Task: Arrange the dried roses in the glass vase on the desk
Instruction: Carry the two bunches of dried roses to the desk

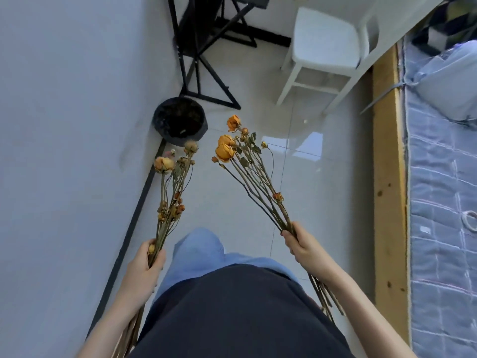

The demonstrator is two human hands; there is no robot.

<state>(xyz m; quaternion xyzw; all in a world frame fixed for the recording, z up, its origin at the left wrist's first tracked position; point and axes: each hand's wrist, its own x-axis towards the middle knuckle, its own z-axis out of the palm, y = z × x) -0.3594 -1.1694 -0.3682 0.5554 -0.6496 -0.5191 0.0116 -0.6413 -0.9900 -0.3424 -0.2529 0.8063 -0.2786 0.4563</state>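
Note:
I stand on a tiled floor with a bunch of dried roses in each hand. My left hand (149, 257) grips a bunch of pale, faded roses (171, 184) around the stems, heads pointing up and away. My right hand (300, 244) grips a second bunch with brighter orange heads (241, 161), fanned out and leaning left. The stem ends of both bunches trail down past my forearms. No glass vase or desk top is in view.
A black bin (180, 121) sits on the floor by the left wall. Behind it stands a black metal frame (198, 55). A white stool (325, 55) stands ahead on the right. A bed with a wooden edge (388, 189) runs along the right side.

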